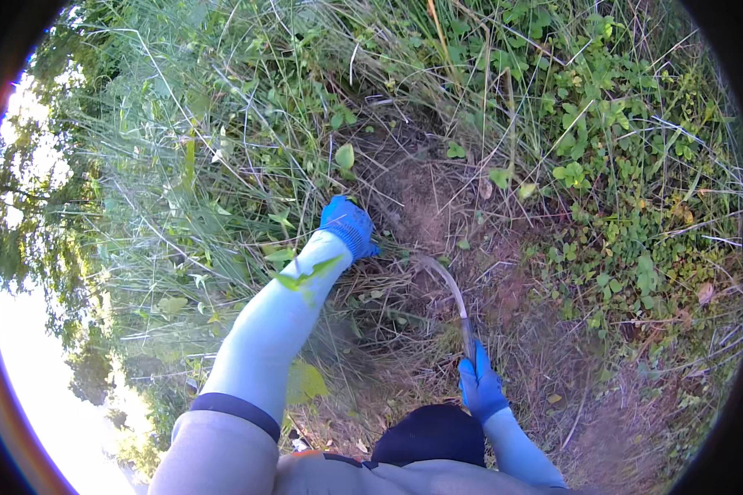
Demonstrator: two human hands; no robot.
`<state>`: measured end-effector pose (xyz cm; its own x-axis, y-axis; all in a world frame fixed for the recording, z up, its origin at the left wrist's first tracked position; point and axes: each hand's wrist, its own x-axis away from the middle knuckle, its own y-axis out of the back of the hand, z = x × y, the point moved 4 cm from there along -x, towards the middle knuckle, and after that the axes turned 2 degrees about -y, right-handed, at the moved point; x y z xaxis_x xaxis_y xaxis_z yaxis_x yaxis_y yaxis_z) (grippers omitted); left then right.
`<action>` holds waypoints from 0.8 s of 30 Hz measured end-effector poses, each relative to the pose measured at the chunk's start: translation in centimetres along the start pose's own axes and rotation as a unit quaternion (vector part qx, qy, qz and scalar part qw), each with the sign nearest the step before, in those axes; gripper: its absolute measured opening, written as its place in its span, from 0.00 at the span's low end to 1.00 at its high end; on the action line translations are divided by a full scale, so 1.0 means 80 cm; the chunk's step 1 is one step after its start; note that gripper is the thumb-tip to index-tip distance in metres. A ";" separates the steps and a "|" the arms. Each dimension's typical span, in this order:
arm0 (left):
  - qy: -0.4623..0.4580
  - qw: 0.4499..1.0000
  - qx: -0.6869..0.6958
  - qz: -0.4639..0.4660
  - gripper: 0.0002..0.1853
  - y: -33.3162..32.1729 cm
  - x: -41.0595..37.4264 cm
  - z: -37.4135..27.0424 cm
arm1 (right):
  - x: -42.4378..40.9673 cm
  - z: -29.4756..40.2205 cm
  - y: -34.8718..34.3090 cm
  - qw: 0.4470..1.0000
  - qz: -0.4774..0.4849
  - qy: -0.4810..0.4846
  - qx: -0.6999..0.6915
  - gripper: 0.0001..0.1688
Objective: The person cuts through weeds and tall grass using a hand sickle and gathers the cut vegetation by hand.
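Note:
My right hand (484,385), in a blue work glove, is closed around the handle of a sickle (451,284). Its thin curved blade reaches up and left, the tip close to the cut stems and bare soil. My left hand (348,226), gloved the same way, is down at the edge of the tall grass (223,185). Its fingers are hidden by the glove's back and the stems, so I cannot tell what they hold. Flattened dry grass (378,281) lies just below it, between the hand and the sickle blade.
A strip of bare reddish soil (424,207) with dry litter runs up the middle. Low leafy creepers (619,266) cover the ground at right. Trees (31,216) and bright sky show at far left. My dark-clothed knee (430,436) is at the bottom.

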<state>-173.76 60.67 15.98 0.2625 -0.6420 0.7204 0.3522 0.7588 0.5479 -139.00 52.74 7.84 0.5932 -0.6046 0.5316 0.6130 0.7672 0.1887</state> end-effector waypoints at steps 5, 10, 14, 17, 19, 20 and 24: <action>0.040 0.995 0.090 0.024 0.35 -0.054 0.061 0.007 | -0.060 0.057 0.002 0.998 -0.060 -0.021 -0.028 0.37; 0.043 0.990 0.137 -0.006 0.34 -0.076 0.058 0.003 | -0.167 0.134 -0.023 0.988 -0.043 0.076 0.129 0.36; 0.020 0.979 0.189 -0.069 0.31 -0.106 0.089 -0.008 | -0.098 0.072 -0.032 0.971 -0.009 0.050 0.234 0.37; -0.005 0.972 0.203 -0.117 0.28 -0.146 0.156 -0.036 | 0.027 -0.024 -0.012 0.966 0.002 -0.024 0.256 0.36; -0.031 0.977 0.192 -0.086 0.30 -0.179 0.206 -0.073 | 0.084 -0.063 0.000 0.974 0.003 0.034 0.223 0.36; 0.013 0.964 0.250 -0.090 0.32 -0.188 0.216 -0.079 | 0.100 -0.076 0.003 0.977 0.017 0.028 0.210 0.36; 0.085 0.949 0.303 -0.004 0.38 -0.194 0.237 -0.074 | 0.082 -0.062 0.005 0.981 -0.015 0.077 0.180 0.37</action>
<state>-168.91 36.02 18.63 0.4220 -0.6167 0.6645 -0.2131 0.6449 0.7339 -132.28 48.04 7.29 0.6656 -0.6326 0.3959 0.4242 0.7572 0.4968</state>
